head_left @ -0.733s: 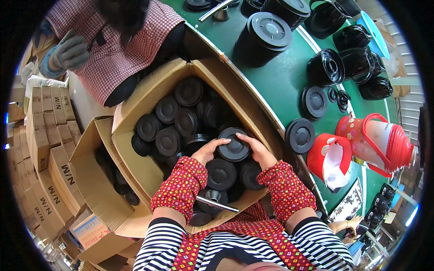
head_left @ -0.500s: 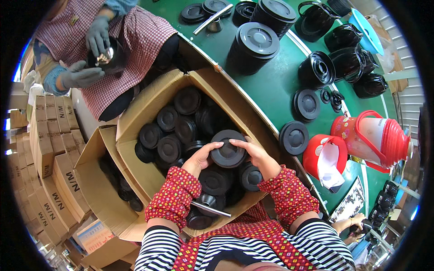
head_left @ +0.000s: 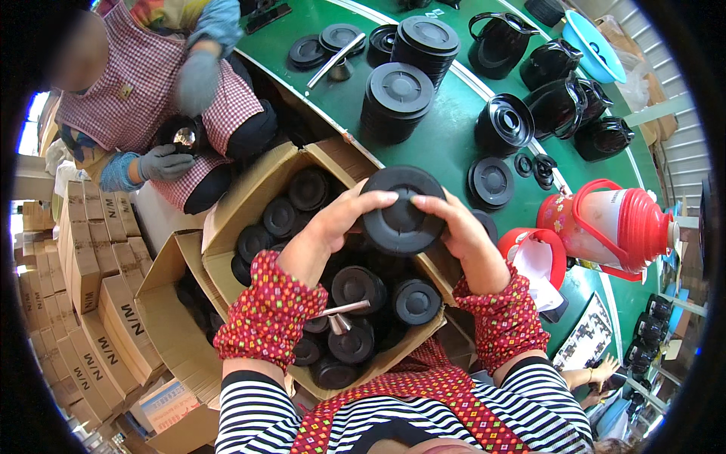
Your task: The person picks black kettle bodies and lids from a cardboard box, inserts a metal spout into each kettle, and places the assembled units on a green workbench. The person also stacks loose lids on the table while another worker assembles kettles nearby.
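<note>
Now both hands, left hand (head_left: 333,227) and right hand (head_left: 461,234), grip a stack of black round lids (head_left: 402,210), its flat face turned upward.

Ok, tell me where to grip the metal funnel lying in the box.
Take the funnel by its thin spout, from above and the right. It lies on its side on the black lids in the box; the spout sticks out free, while lids crowd the cone.
</note>
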`<state>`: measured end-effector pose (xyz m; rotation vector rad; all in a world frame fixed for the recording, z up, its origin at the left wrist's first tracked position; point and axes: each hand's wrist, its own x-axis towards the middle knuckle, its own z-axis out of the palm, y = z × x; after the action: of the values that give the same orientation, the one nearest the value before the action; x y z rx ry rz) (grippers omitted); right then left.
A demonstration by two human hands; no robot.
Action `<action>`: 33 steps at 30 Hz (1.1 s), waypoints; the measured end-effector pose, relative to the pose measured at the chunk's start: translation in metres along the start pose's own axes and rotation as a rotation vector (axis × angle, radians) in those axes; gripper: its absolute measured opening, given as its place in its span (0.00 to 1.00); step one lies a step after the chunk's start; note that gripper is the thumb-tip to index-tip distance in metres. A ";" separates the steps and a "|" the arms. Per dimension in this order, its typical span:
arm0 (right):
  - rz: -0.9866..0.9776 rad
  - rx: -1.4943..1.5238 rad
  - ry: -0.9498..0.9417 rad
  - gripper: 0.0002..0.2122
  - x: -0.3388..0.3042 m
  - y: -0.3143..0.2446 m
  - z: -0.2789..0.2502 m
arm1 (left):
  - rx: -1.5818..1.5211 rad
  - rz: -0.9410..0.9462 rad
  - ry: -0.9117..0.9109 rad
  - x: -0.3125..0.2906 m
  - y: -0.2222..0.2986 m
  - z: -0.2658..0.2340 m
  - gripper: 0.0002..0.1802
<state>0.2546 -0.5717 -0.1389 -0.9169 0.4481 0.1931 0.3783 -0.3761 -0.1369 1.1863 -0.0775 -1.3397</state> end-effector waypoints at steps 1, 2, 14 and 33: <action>0.012 -0.013 0.028 0.27 0.002 -0.009 -0.005 | -0.034 -0.001 -0.012 0.010 0.006 0.005 0.33; 0.028 -0.024 0.055 0.27 0.003 -0.016 -0.011 | -0.035 0.028 -0.020 0.021 0.012 0.010 0.32; 0.035 0.032 0.579 0.37 0.073 -0.042 -0.077 | -0.075 0.274 0.232 0.151 -0.003 0.038 0.39; -0.041 0.355 0.602 0.56 0.104 -0.050 -0.040 | 0.730 -0.173 0.756 -0.063 -0.223 -0.136 0.28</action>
<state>0.3530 -0.6363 -0.1711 -0.6198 0.9849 -0.2063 0.2908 -0.1969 -0.3174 2.2999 0.0933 -0.9354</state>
